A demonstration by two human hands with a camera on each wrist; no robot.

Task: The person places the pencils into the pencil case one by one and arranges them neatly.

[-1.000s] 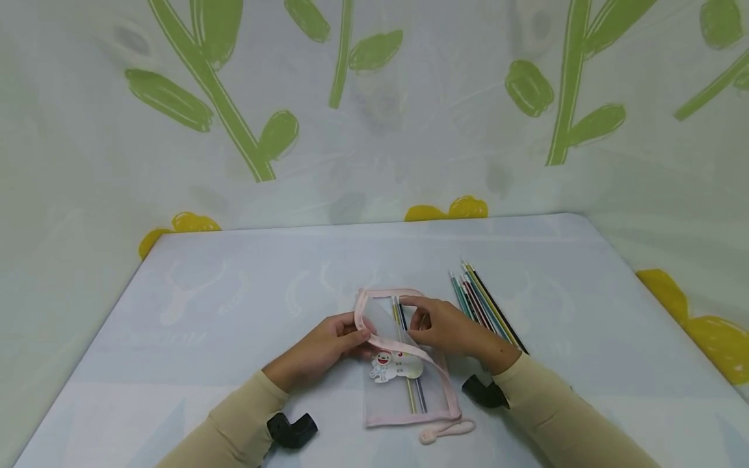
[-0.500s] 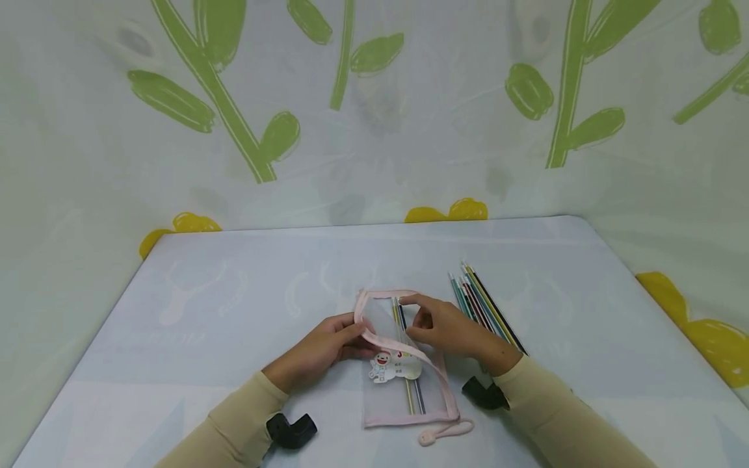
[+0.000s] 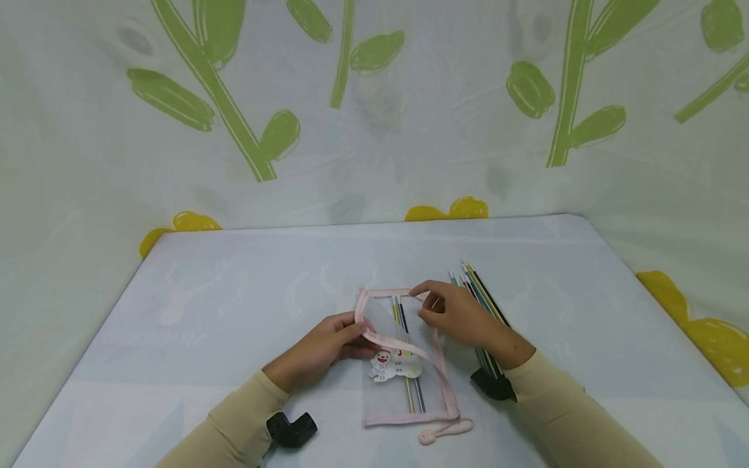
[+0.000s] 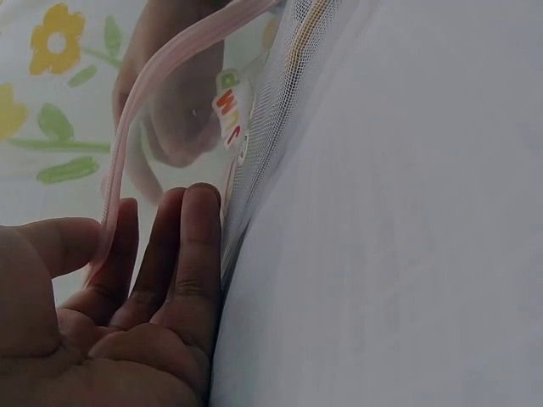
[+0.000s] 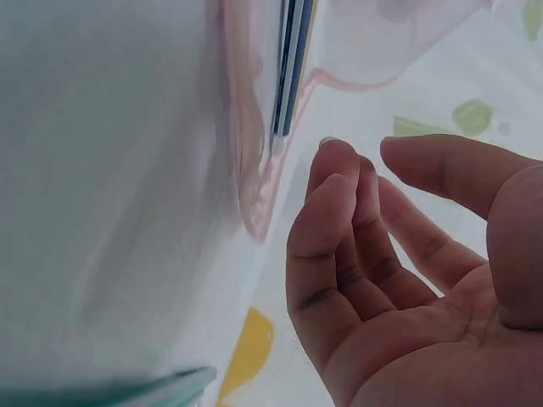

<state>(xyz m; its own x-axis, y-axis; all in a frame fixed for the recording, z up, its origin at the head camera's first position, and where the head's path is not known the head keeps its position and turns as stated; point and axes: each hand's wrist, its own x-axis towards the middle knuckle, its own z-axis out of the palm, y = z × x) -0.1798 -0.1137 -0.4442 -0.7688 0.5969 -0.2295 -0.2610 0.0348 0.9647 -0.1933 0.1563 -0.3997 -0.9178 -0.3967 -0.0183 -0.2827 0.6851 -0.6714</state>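
Note:
A clear mesh pouch (image 3: 430,390) with a pink zip border lies before me, its upper flap lifted. My left hand (image 3: 324,344) pinches that flap's pink edge (image 4: 124,144) between thumb and forefinger; the left wrist view shows the other fingers under the clear sheet. A few pencils (image 3: 402,315) lie lengthwise inside the pouch, also seen as dark and yellow pencils (image 5: 293,76) in the right wrist view. Above the pouch's upper right corner, my right hand (image 3: 459,315) holds nothing; its fingers are relaxed, with thumb and fingertips apart.
Right of the pouch lies a bundle of several coloured pencils (image 3: 484,292), partly hidden under the right forearm. A pink zip pull (image 3: 445,430) sticks out at the pouch's near right corner. The table (image 3: 193,351) meets a leaf-patterned backdrop (image 3: 409,149).
My right hand has moved right and slightly away from me, off the ends of the pencils in the pouch. The left hand still pinches the flap in the same place.

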